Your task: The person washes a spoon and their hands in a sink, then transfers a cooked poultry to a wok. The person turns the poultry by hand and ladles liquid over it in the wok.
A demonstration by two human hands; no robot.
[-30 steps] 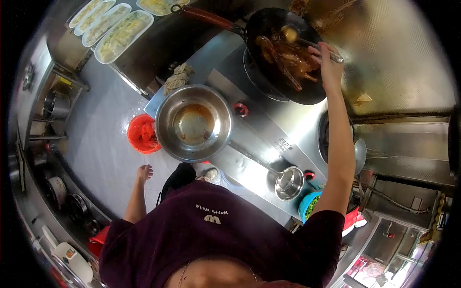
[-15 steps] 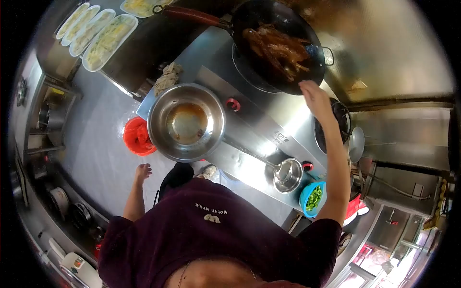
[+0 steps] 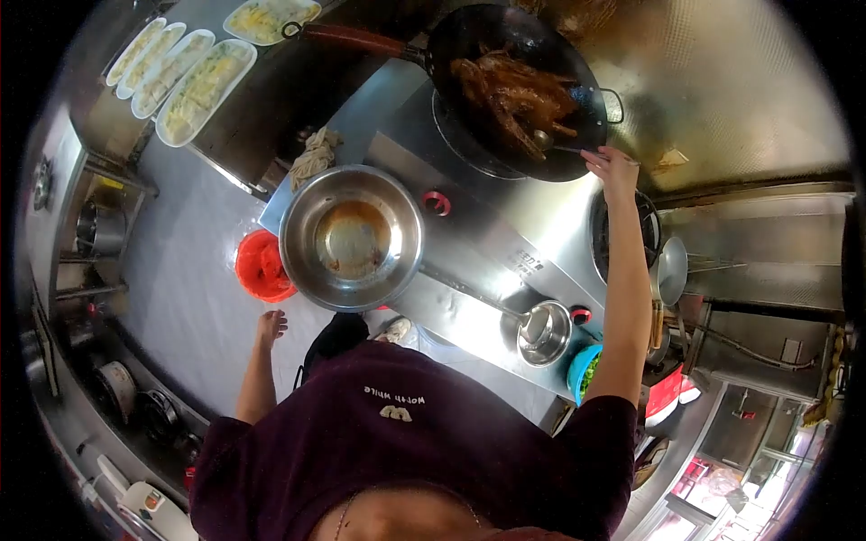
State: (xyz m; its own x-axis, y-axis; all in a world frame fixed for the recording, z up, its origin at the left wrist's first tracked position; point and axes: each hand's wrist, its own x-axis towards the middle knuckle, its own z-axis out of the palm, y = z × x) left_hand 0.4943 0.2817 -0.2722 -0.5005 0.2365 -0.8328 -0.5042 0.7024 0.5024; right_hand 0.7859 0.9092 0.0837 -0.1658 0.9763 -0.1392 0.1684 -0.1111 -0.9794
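Note:
My right hand is closed round the handle end of a metal spoon at the wok's right side. The spoon's round end lies inside the black wok, against a browned, glazed whole bird, which looks like a duck. The wok's red-brown handle points left. My left hand hangs low beside my body, loosely open with nothing in it, below a red bucket. Close by stands a wide steel basin with a little brown liquid in it.
On the steel counter are a small steel pot with a ladle and a blue bowl of chopped greens. A cloth lies behind the basin. Several filled white oval plates stand at upper left.
My right hand, empty half a second ago beside the wok's rim, now holds a spoon that reaches into the wok. My left hand stays hanging.

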